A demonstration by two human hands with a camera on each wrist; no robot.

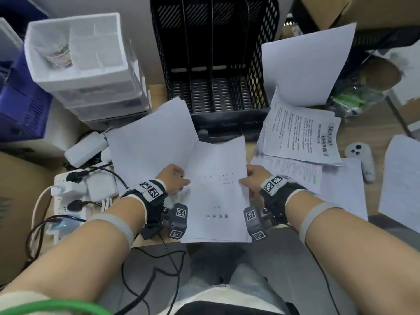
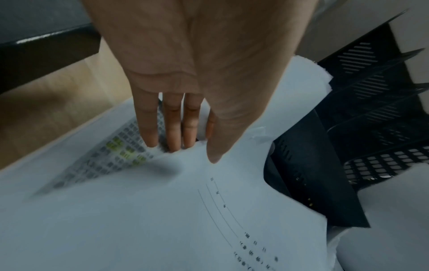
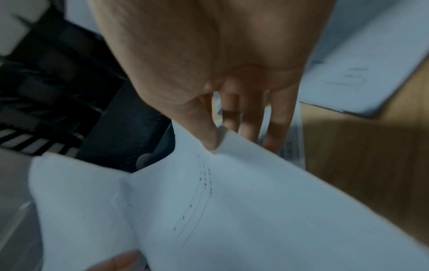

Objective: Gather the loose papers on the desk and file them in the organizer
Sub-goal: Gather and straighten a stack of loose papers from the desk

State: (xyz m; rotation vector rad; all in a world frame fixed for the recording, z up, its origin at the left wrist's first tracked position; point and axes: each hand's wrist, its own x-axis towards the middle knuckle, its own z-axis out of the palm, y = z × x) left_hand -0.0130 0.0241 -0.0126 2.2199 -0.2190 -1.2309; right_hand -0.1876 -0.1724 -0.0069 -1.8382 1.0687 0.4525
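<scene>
Both bare forearms wear grey bands; black wrist straps (image 1: 150, 196) carry white blocks with square black-and-white markers (cables trail below), and grey camera modules (image 1: 178, 220).

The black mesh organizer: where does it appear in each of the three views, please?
Head: black mesh organizer at top centre, behind the held sheet.
Left wrist: at the right edge, beyond the left hand.
Right wrist: at the left, blurred.
Shared landmark: the held sheet with ruled lines.

Head view steeply down over the desk (image 1: 354, 130); wrist views close along each palm, all sharing the held paper (image 1: 216, 192).
</scene>
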